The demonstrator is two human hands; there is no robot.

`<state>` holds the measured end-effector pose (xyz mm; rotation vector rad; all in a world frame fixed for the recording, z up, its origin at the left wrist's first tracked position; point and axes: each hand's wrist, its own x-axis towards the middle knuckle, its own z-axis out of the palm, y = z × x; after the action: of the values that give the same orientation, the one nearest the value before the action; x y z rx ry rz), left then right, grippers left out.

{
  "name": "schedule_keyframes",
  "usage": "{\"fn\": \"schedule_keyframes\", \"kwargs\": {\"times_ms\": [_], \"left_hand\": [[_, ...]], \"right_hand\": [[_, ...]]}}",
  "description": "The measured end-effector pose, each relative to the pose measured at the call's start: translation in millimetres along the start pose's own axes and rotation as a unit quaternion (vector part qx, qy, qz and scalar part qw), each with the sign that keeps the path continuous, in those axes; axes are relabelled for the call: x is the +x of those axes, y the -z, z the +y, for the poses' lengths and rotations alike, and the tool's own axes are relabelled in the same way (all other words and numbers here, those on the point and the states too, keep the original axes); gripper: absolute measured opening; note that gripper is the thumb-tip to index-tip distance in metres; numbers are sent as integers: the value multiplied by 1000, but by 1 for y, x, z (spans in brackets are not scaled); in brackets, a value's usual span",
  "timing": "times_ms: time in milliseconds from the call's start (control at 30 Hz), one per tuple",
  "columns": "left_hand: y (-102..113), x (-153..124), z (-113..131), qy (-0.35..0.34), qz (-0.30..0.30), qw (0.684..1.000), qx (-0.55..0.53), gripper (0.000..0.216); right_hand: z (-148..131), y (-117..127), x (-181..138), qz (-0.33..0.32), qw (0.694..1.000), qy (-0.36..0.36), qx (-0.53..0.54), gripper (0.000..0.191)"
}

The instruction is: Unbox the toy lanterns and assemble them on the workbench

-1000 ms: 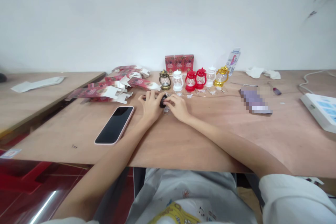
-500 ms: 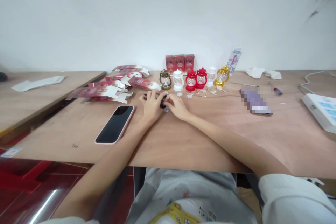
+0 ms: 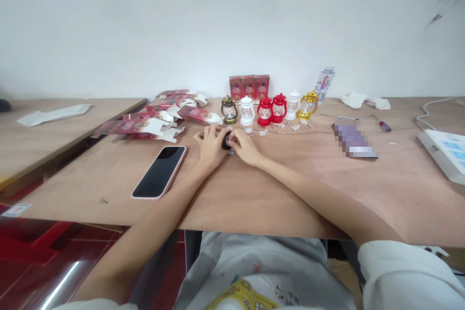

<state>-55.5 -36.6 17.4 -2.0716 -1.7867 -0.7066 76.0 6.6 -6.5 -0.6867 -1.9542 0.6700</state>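
My left hand [image 3: 209, 144] and my right hand [image 3: 244, 145] meet over the wooden table [image 3: 254, 189], both with fingers curled round a small black round part [image 3: 225, 140]. Just behind them stands a row of miniature lanterns: a bronze one [image 3: 228, 110], a white one [image 3: 246, 111], two red ones [image 3: 271, 109], another white one [image 3: 291, 105] and a gold one [image 3: 307, 105]. Small clear pieces [image 3: 262, 131] lie scattered in front of the lanterns.
A phone with a pink case [image 3: 160, 172] lies face up left of my hands. Flattened red cartons [image 3: 152, 123] are piled at the left; three upright red boxes [image 3: 249, 87] stand against the wall. A water bottle [image 3: 323, 84], crumpled tissue [image 3: 365, 100] and a white device [image 3: 445, 151] sit to the right.
My hands have stayed on the black part, only shifting their fingers slightly. Nothing else has moved.
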Motion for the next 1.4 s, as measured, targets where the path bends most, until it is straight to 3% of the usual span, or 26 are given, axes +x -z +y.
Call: {"fn": "schedule_keyframes", "kwargs": {"times_ms": [233,567,1100,1400], "left_hand": [[0,1,0,26,1,1000,-17,36],[-5,2,-2,31,6,999,-15,36],[-3,1,1,9,13,1000,8,35],[0,0,5,9,12,1000,12,37]], "right_hand": [[-1,1,0,-10,1000,18,-4,10],[-2,0,0,33,994,-61,83,9],[-3,1,0,38,998,-39,19,1],[0,0,-3,33,998,33,-47,4]]}}
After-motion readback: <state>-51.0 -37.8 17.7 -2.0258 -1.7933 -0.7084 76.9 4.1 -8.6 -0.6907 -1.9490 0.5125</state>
